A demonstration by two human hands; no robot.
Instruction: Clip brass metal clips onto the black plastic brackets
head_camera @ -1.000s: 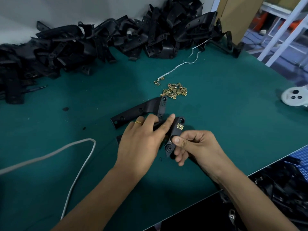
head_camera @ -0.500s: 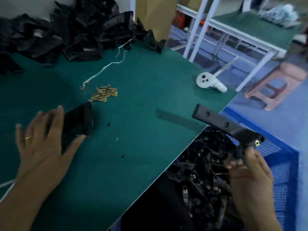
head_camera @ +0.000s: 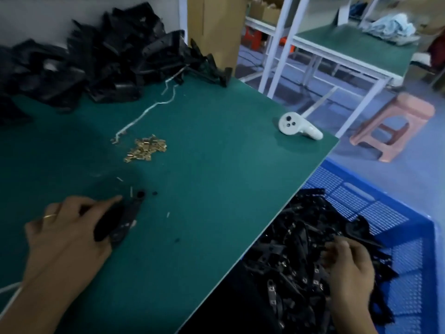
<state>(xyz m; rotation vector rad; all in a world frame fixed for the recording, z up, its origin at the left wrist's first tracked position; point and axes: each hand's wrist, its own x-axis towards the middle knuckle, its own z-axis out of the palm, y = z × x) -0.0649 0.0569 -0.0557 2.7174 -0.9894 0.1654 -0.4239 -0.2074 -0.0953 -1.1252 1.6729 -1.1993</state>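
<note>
The left hand (head_camera: 65, 233) lies on the green table (head_camera: 216, 165) and holds a black bracket (head_camera: 118, 219) with curled fingers. A ring sits on one finger. The right hand (head_camera: 349, 268) reaches down into the blue basket (head_camera: 409, 237), over a heap of done brackets (head_camera: 296, 256). It is blurry, so I cannot tell if it holds anything. The brass clips (head_camera: 145, 150) sit in a little pile farther up the table. A big pile of black brackets (head_camera: 96, 59) lies at the back.

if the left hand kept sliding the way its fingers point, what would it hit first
The left hand already grips a black bracket. Its fingers point up-right, so it would probably meet the brass clips first, though depth is unclear.
</note>
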